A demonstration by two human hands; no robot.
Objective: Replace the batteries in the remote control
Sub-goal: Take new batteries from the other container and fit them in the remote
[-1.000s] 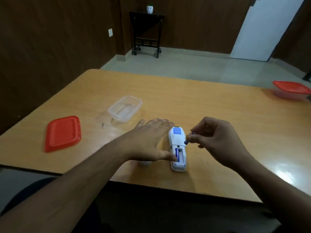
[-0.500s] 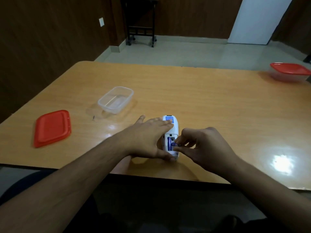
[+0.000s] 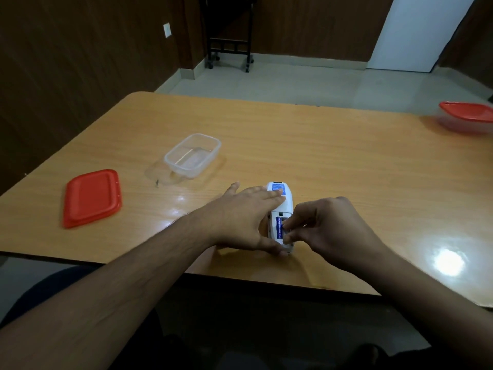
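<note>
glossy wood-grain table (image 3: 320, 145); clear plastic tub (image 3: 192, 155); smooth white plastic remote (image 3: 286, 204)

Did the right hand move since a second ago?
Yes. The right hand came down and toward the person along the white remote control, from beside its blue label to the open battery compartment, where its fingertips now sit.

The white remote control (image 3: 282, 206) lies face down near the table's near edge, compartment open, one blue battery (image 3: 278, 229) inside.

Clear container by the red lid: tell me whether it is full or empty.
Empty: the clear container stands open, table grain showing through its base, red lid lying apart beside it.
</note>
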